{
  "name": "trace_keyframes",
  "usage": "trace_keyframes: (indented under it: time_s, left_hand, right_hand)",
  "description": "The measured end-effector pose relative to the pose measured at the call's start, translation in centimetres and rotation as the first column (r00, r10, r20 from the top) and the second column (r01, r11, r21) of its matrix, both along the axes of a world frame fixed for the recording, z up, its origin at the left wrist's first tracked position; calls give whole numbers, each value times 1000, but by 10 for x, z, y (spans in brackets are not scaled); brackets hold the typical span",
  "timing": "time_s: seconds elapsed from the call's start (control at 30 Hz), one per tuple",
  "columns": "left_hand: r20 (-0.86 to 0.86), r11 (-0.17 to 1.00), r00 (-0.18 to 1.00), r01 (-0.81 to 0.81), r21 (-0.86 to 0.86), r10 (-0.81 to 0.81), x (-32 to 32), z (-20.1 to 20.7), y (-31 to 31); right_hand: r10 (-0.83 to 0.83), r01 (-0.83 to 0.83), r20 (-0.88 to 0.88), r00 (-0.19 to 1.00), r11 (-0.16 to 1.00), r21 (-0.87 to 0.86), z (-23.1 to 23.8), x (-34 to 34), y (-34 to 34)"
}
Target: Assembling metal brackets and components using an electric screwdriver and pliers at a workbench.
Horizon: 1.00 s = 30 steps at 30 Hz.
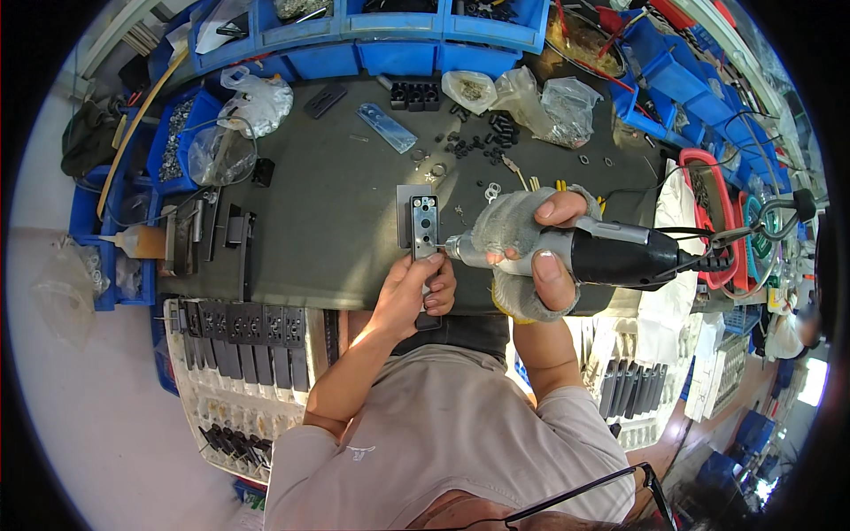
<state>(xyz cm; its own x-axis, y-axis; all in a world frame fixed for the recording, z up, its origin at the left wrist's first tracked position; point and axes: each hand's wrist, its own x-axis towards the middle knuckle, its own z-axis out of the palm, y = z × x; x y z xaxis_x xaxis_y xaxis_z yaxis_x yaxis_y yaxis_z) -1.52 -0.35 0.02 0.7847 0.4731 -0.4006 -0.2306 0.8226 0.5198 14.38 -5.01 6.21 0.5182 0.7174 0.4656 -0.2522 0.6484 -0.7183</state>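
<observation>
While L hand [416, 288] fingers pinch the metal bracket [424, 226] from below, R hand [531, 257] grips electric screwdriver [602, 252] w/ tip touching it.

Several clear plastic bags [549, 104] lie bunched at the far edge of the dark bench, right of centre; beside them a smaller bag [469, 88] holds pale small parts. At the far left a white crumpled bag [258, 97] sits by the blue bins, and just below it a clear bag [220, 152] bulges with dark content. A flat, clear blue-tinted sleeve [387, 127] lies slantwise on the bench between them. No labels, signs or screens can be made out.
</observation>
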Motion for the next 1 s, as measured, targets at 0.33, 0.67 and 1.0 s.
trace_keyframes:
  time_s: [0.33, 0.67, 1.0]
  left_hand:
    - [-22, 998, 1000, 12, 55, -11, 0, 1, -4]
    - [-40, 996, 999, 26, 88, -22, -1, -2, -5]
    - [-410, 798, 873, 42, 602, 264, 12, -39, 19]
  right_hand:
    - [-2, 3, 26, 1000, 999, -48, 4, -6, -11]
    - [50, -53, -51, 997, 998, -47, 10, -11, -7]
    - [-19, 12, 53, 998, 990, 138, 18, 21, -8]
